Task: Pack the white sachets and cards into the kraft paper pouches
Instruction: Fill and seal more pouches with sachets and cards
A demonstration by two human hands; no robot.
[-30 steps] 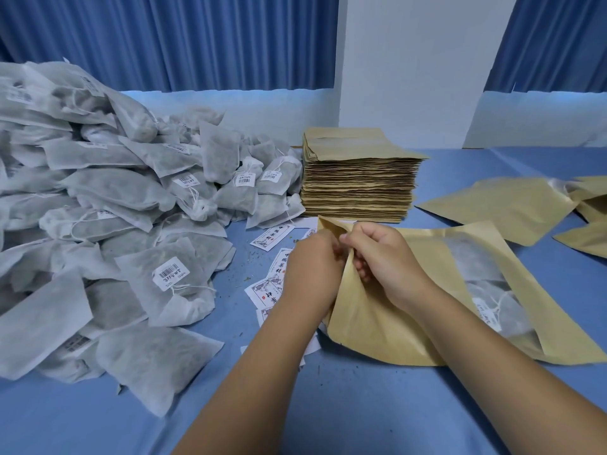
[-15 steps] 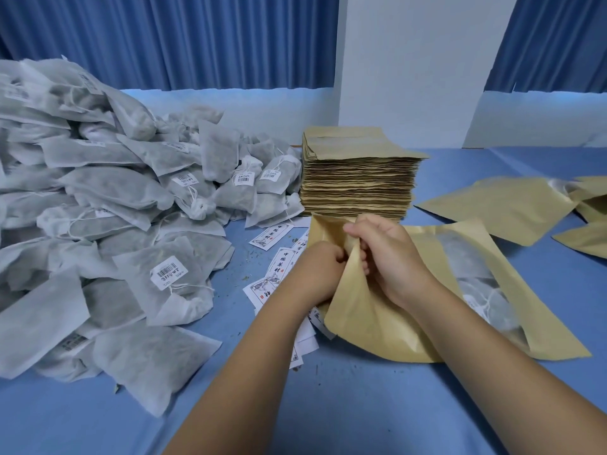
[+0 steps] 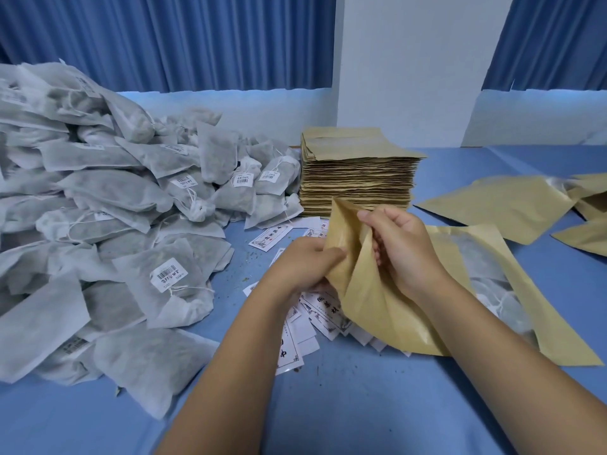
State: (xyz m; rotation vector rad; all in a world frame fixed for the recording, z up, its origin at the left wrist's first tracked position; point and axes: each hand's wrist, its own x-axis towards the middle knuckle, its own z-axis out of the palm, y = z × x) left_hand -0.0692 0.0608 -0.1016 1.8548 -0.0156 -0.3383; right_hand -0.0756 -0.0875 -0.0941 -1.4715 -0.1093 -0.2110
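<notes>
Head view: your two hands meet at the mouth of one kraft pouch (image 3: 377,300) over the blue table (image 3: 328,405).
Left hand (image 3: 305,267): clenched on the pouch's near flap.
Right hand (image 3: 404,247): pinching the opposite flap, mouth parted.
Pouch contents: a white sachet shows through its window (image 3: 492,284).
Cards (image 3: 323,310): scattered under the pouch.
Sachet pile (image 3: 108,224): heaped at your left.
Pouch stack (image 3: 358,172): just behind your hands.

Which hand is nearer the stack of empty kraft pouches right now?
Right. The right hand grips the pouch being opened just in front of the stack; the left hand holds it lower, nearer the cards.
</notes>
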